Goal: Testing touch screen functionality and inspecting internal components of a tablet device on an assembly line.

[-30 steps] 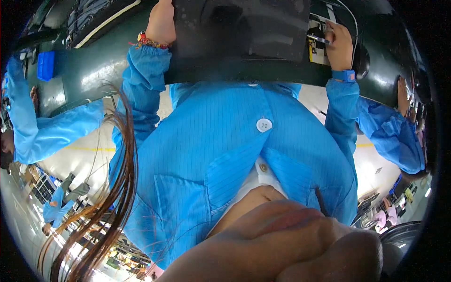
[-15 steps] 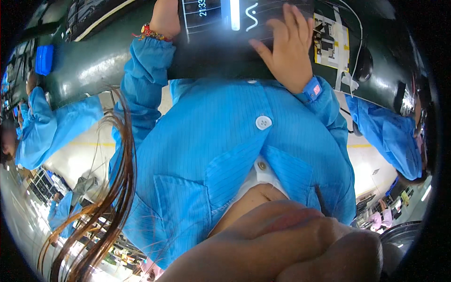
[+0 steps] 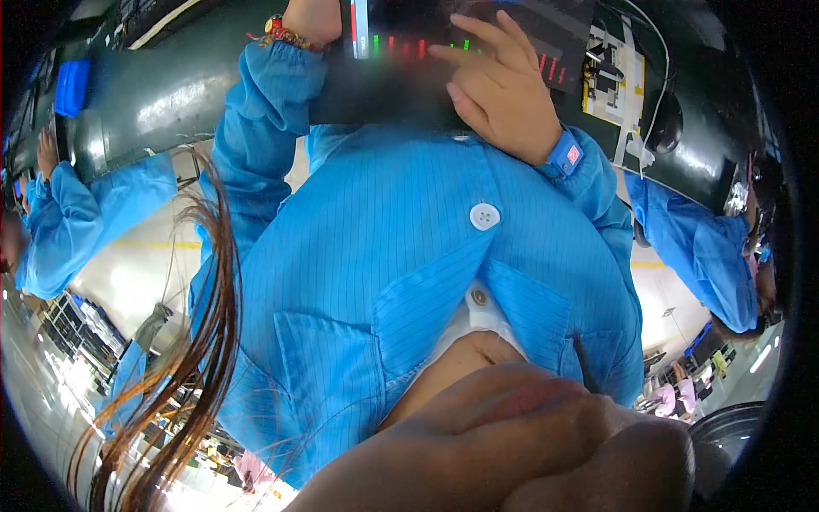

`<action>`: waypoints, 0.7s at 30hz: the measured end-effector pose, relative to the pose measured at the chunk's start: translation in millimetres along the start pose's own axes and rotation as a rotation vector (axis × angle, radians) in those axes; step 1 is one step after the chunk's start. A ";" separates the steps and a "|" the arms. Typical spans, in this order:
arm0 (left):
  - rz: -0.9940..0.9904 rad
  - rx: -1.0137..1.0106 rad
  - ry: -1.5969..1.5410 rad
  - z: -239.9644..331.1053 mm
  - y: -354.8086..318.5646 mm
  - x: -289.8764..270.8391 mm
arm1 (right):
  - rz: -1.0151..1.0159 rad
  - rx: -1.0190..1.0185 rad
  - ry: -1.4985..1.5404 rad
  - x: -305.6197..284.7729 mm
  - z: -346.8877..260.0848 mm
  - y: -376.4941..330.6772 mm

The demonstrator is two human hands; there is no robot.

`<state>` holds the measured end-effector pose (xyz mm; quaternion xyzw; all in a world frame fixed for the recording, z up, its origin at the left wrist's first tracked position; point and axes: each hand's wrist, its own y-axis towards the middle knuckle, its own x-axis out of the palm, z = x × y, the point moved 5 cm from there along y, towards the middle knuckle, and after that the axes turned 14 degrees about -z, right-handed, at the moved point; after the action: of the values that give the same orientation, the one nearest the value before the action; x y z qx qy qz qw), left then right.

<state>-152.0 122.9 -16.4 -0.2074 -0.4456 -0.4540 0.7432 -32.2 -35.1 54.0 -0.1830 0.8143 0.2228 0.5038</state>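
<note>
A dark screen (image 3: pixel 401 72) lies at the top of the view, showing small green and red marks and a pale strip at its left side. Over its right part hovers or rests my right hand (image 3: pixel 509 94), fingers apart and holding nothing; whether the fingertips touch the glass I cannot tell. My left hand (image 3: pixel 314 20) is at the screen's left edge, below a beaded red and yellow bracelet. The upper edge of the picture cuts off its fingers.
Right of the screen, a flat yellow-edged fixture (image 3: pixel 614 90) with white tape sits on the dark green table (image 3: pixel 183 107). Beyond are a white cable (image 3: pixel 668 64) and a rounded black object (image 3: pixel 667 128). A blue bin (image 3: pixel 72 88) stands far left. Blue-sleeved co-workers (image 3: pixel 94 218) flank me.
The screen's bright bar and white wavy line have given way to green and red marks. My right hand has shifted left and its fingers now point more leftward.
</note>
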 end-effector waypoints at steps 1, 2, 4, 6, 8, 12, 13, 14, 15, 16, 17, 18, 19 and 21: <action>-0.031 -0.005 -0.013 0.0 0.3 2.1 | -0.044 0.000 -0.012 0.4 -2.0 2.2; -0.063 -0.010 -0.026 0.1 0.4 3.9 | -0.086 0.000 -0.024 1.8 -3.5 4.2; -0.029 -0.006 -0.010 0.4 0.1 -0.6 | -0.094 -0.018 -0.051 2.7 -6.1 7.0; -0.002 -0.003 0.010 0.9 0.9 0.1 | -0.096 -0.034 -0.083 1.0 -7.9 9.5; -0.048 -0.036 -0.020 -2.2 3.5 10.8 | -0.103 -0.028 -0.063 -4.7 -7.5 13.7; 0.007 0.038 0.153 4.6 -2.5 22.0 | 0.058 -0.063 -0.087 -48.7 -4.9 57.4; -0.075 0.039 0.179 7.0 -8.2 4.4 | 0.173 -0.110 -0.114 -52.3 1.2 71.8; -0.039 0.039 0.136 1.0 0.7 2.0 | 0.188 -0.065 -0.109 -49.9 18.7 85.3; 0.009 0.044 0.106 -1.1 2.0 9.8 | 0.210 -0.034 -0.094 -51.1 32.3 99.4; 0.166 0.037 0.102 -2.0 4.8 19.5 | 0.225 -0.005 -0.048 -49.3 46.3 112.6; 0.156 0.039 0.111 0.5 3.1 4.0 | 0.239 0.007 0.008 -45.2 57.3 125.6; 0.220 0.050 0.162 4.5 -8.3 -31.0 | 0.242 -0.005 0.006 -42.2 62.0 136.4; 0.305 0.081 0.218 15.1 -24.0 -48.7 | 0.201 -0.037 0.116 -37.2 61.7 152.9; 0.353 0.033 0.347 9.6 -14.5 -50.4 | 0.163 -0.020 0.196 -34.5 70.4 155.0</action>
<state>-178.7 147.2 -55.7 -0.1887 -0.2757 -0.3386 0.8796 -46.5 135.2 85.1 -0.1421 0.8696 0.2520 0.4002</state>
